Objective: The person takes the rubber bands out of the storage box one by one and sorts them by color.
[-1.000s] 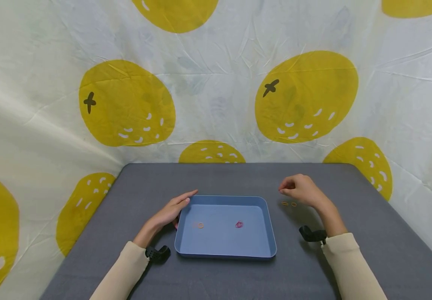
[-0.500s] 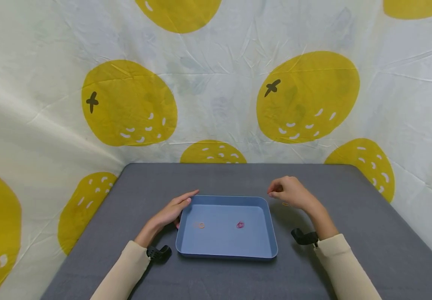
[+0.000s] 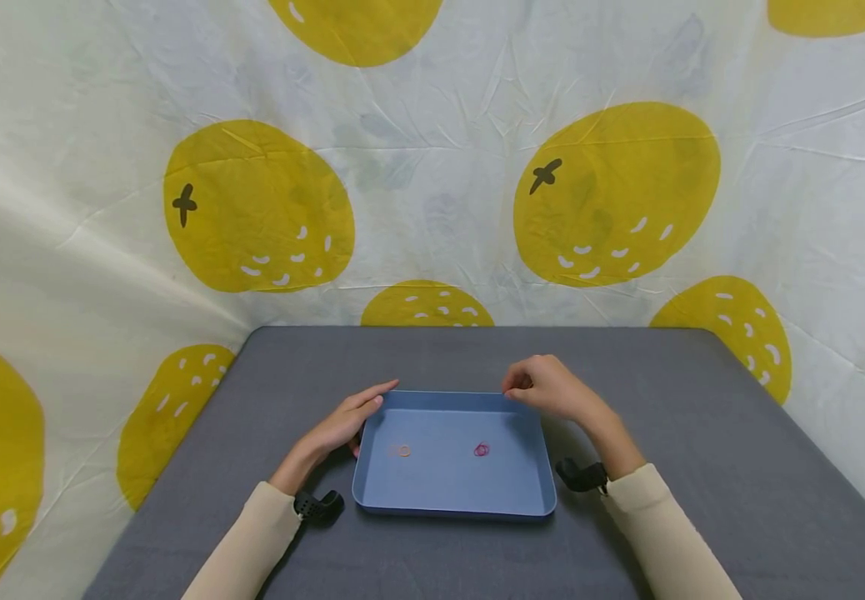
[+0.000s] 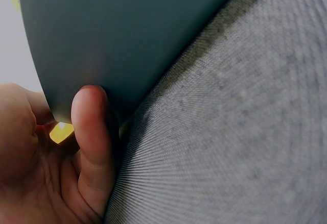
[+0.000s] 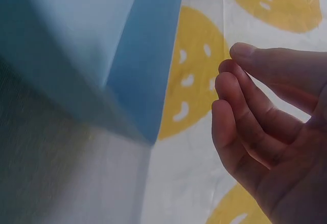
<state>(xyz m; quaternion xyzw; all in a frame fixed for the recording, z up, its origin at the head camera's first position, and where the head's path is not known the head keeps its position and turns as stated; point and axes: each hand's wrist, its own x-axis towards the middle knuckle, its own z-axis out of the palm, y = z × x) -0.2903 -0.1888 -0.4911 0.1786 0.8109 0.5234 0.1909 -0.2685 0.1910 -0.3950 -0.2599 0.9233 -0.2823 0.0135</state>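
L hand (image 3: 342, 421) grips blue tray (image 3: 440, 485) at back L corner; fingers bent round wall, one on outer face per L wrist view. R hand (image 3: 545, 386) by tray's back rim, twd R corner; thumb + fingertips narrow, nearly tog. Can't tell if anything's betw. them. Tray flat on gray table (image 3: 417, 554). Inside, approx. mid-depth: orange band (image 3: 404, 451) in L half, pink band (image 3: 482, 449) in R half, well apart. Backdrop: wht cloth (image 3: 432, 225) w/ yellow fruit print.
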